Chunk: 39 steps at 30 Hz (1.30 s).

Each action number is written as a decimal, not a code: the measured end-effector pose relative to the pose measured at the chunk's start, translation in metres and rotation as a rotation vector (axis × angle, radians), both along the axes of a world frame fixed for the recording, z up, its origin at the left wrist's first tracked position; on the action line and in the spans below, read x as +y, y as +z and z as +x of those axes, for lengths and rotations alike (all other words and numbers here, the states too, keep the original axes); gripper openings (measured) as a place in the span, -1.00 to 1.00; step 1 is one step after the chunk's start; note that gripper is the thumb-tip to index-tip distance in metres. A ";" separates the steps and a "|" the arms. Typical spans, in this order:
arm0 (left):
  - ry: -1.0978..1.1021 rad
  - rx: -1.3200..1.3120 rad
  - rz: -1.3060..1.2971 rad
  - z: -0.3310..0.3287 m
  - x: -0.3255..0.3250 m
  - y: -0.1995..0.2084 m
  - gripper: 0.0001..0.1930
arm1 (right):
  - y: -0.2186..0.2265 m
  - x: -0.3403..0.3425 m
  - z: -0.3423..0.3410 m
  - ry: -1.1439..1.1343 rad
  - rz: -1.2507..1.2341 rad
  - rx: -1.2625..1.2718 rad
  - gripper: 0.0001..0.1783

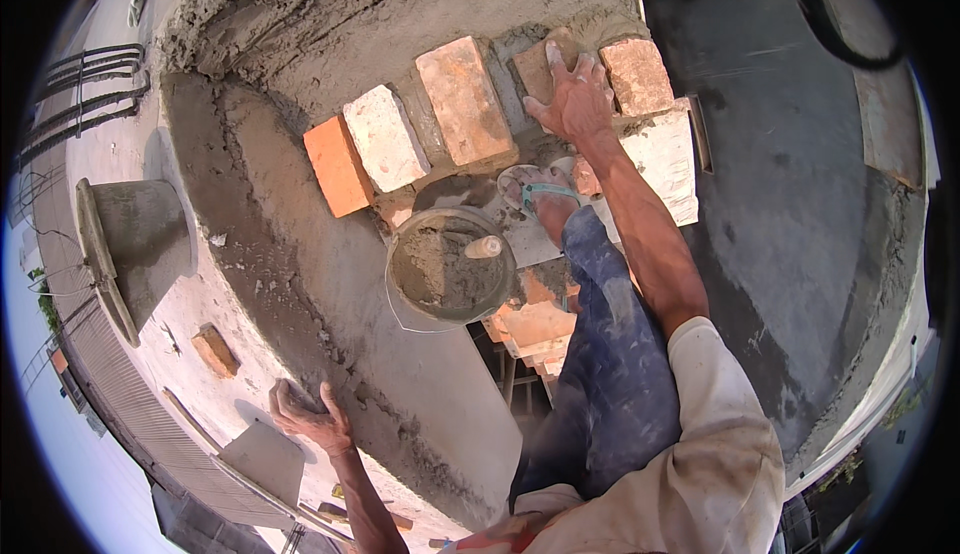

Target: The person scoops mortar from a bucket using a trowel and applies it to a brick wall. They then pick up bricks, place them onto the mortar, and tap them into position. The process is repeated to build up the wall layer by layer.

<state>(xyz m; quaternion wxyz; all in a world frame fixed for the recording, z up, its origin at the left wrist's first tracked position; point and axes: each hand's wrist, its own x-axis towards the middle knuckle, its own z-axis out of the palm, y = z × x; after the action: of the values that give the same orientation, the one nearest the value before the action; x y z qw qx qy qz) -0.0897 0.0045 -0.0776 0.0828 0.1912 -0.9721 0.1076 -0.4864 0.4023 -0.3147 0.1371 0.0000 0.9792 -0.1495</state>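
Observation:
My right hand (575, 99) lies flat on a reddish brick (538, 72) set in wet grey mortar at the top of a curved wall, fingers spread over it. Beside it stand more bricks on end: a red one (465, 99), a whitish one (385, 137), an orange one (338, 166) and another red one (637, 74) to the right. My left hand (310, 416) rests with fingers apart on the smooth plastered wall face (300, 254), holding nothing. A bucket of mortar (450, 266) with a tool handle (485, 247) in it sits just below the bricks.
My sandalled foot (540, 199) stands on a stack of bricks (535, 324) next to a white block (665, 159). A grey cone-shaped tub (135, 244) and a loose brick (215, 350) lie at the left. A dark floor (790, 204) spreads out to the right.

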 end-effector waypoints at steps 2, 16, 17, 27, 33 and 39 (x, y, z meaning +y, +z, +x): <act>0.002 0.004 0.012 -0.001 0.001 0.003 -0.24 | 0.014 -0.001 -0.001 0.012 -0.020 -0.060 0.12; 0.086 0.039 0.054 -0.005 0.006 0.001 -0.27 | -0.002 0.003 0.005 0.031 -0.023 0.067 0.10; 0.081 0.051 0.073 -0.006 0.006 0.001 -0.27 | -0.001 0.005 0.004 0.038 0.005 0.071 0.10; 0.110 0.048 0.067 -0.001 0.003 0.001 -0.26 | 0.019 -0.008 0.019 0.117 0.013 0.207 0.00; 0.118 0.058 0.101 -0.007 0.005 0.001 -0.27 | 0.023 -0.076 0.016 0.266 -0.193 0.087 0.01; 0.116 0.070 0.090 -0.007 0.004 0.002 -0.28 | 0.002 -0.146 0.016 0.232 0.015 -0.029 0.14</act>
<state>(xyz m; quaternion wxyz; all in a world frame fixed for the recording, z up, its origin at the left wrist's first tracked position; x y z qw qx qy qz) -0.0971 0.0087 -0.0758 0.1017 0.2542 -0.9598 0.0619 -0.4707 0.2560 -0.3124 0.1678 -0.1101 0.9716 -0.1251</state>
